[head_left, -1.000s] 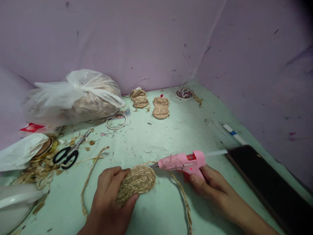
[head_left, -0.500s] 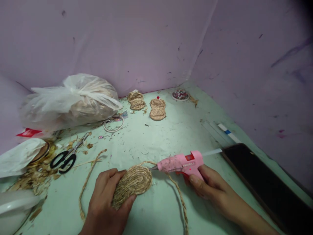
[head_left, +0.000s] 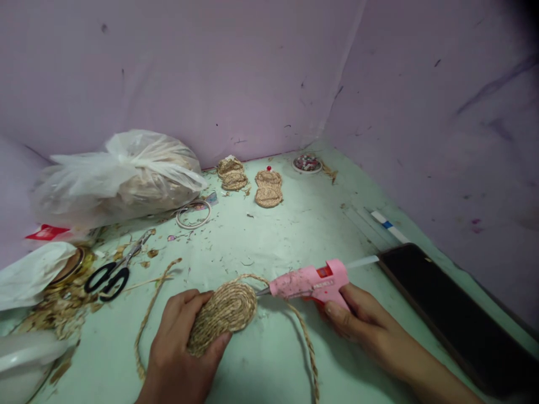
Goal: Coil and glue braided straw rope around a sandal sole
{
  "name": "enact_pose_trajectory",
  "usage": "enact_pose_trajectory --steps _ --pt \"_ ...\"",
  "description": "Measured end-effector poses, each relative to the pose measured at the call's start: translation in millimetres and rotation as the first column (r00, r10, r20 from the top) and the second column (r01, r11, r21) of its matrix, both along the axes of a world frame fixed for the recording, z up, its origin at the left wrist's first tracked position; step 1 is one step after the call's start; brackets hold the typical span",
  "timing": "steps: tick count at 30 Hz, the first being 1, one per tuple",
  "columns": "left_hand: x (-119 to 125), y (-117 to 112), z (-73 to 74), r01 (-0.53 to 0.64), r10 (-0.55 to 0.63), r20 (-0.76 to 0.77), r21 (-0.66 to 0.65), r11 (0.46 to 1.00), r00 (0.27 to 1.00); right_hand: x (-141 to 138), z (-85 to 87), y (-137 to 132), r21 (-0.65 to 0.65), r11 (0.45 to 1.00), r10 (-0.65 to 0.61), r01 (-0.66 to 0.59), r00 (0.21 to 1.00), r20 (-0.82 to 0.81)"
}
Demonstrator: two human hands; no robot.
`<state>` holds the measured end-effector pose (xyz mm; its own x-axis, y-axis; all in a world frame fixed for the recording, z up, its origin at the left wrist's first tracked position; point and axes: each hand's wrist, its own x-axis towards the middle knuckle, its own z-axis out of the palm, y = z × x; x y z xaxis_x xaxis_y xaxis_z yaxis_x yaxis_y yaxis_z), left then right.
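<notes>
A coiled oval sole of braided straw cord [head_left: 229,314] is gripped at its near left side by my left hand [head_left: 185,342], thumb below and fingers above. My right hand [head_left: 357,317] is wrapped round the handle of a pink glue gun [head_left: 311,283], with a clear glue stick out of its back. The gun's metal nozzle points left, at the coil's right edge; whether it touches I cannot tell. A loose braided cord [head_left: 307,336] runs from the coil's upper edge, passes behind the nozzle and hangs down to the near edge of view. Another cord piece [head_left: 145,325] lies left of my left hand.
Black-handled scissors [head_left: 115,275] lie at left among straw scraps. Behind them sits a tied plastic bag [head_left: 126,174]. Two small woven slipper shapes [head_left: 268,189] and a dish of beads [head_left: 307,163] are at the back. A dark phone-like slab [head_left: 455,314] lies at right.
The view has shifted slightly, so most things appear a little further left. Both hands keep their grips, and the nozzle stays at the coil's right edge.
</notes>
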<state>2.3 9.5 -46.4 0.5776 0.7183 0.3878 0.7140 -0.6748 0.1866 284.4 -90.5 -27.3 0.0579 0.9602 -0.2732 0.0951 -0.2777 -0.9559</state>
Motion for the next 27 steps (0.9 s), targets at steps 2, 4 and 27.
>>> enact_pose_trajectory --steps 2,4,27 --pt "-0.2 0.0 0.3 -0.01 0.01 0.0 -0.01 1.0 1.0 0.1 0.0 -0.2 0.002 1.0 0.003 -0.003 1.0 0.004" --pt "-0.8 0.0 0.5 -0.016 0.016 0.0 -0.026 1.0 1.0 0.2 -0.5 -0.6 -0.002 1.0 -0.002 0.002 1.0 0.009" --pt "1.9 3.0 4.0 -0.036 0.036 0.012 -0.036 0.999 0.999 0.9 6.9 -2.0 0.073 0.997 0.026 -0.029 0.999 0.041"
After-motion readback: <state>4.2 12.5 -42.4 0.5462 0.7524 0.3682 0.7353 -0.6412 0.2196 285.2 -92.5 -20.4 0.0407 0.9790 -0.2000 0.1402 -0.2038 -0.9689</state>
